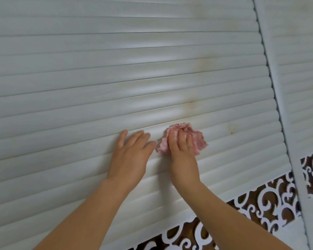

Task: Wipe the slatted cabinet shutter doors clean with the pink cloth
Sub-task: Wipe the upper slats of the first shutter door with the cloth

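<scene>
The white slatted shutter door [116, 78] is pressed by the left hand [129, 156], fingers straight and spread flat. Beside it, the right hand [182, 154] is curled onto the bunched pink cloth [197, 139], held against a slat. Brown specks [191, 104] are seen just above.

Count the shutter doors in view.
2: the large shutter door under both hands, and a second shutter door at the right edge. Others may lie out of frame.
</scene>
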### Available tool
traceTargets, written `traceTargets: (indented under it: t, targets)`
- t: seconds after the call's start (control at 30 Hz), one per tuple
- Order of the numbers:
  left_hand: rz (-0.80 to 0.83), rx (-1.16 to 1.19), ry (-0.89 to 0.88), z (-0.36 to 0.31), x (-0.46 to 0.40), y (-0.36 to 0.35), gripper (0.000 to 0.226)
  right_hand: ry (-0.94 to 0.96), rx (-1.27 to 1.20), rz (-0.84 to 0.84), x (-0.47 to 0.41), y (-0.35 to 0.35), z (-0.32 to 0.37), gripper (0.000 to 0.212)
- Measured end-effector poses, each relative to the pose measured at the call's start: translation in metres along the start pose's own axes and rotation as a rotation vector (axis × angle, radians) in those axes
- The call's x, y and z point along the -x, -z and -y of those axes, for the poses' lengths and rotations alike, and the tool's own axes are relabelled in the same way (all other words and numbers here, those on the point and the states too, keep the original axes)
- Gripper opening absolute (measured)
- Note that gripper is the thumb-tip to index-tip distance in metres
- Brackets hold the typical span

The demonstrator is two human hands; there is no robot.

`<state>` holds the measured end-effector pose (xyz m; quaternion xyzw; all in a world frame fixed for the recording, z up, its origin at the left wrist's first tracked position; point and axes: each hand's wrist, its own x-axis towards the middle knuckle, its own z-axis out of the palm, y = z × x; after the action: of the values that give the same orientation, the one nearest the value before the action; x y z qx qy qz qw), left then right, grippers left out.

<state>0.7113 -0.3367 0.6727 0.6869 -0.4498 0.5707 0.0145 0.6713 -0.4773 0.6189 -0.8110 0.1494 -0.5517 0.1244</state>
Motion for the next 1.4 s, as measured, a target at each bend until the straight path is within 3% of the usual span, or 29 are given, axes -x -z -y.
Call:
traceTargets:
  t: [0.1, 0.2, 0.4, 0.5, 0.77, 1.0, 1.27, 1.4]
  targets:
    - [-0.021, -0.01, -0.008, -0.005, -0.017, -0.003, 0.053, 0.179, 0.042, -0.033, 0.002, -0.006, -0.006, 0.06]
    - [-0.055, -0.009, -0.007, -0.014, -0.028, -0.007, 0.052, 0.231, 0.072, -0.022, -0.002, 0.008, -0.021, 0.061]
    - [-0.115, -0.017, 0.006, -0.023, -0.029, -0.025, 0.045, 0.008, 0.048, 0.0, -0.009, 0.025, -0.07, 0.085]
    - [-0.103, 0.003, 0.021, -0.028, -0.029, -0.025, 0.033, -0.186, 0.006, 0.066, -0.014, 0.041, -0.081, 0.081]
    - [-0.015, -0.011, 0.158, -0.051, -0.03, -0.03, 0.047, -0.13, -0.013, 0.143, -0.002, 0.038, -0.082, 0.083]
    - [0.039, -0.078, 0.206, -0.06, -0.028, -0.038, 0.073, -0.302, -0.072, 0.066, -0.04, 0.062, -0.137, 0.086]
    - [0.044, -0.141, 0.17, -0.059, -0.027, -0.04, 0.08, -0.537, -0.053, 0.02, -0.068, 0.078, -0.176, 0.075]
    - [0.027, -0.138, 0.166, -0.059, -0.027, -0.042, 0.081, -0.353, -0.097, -0.068, -0.047, 0.063, -0.144, 0.068]
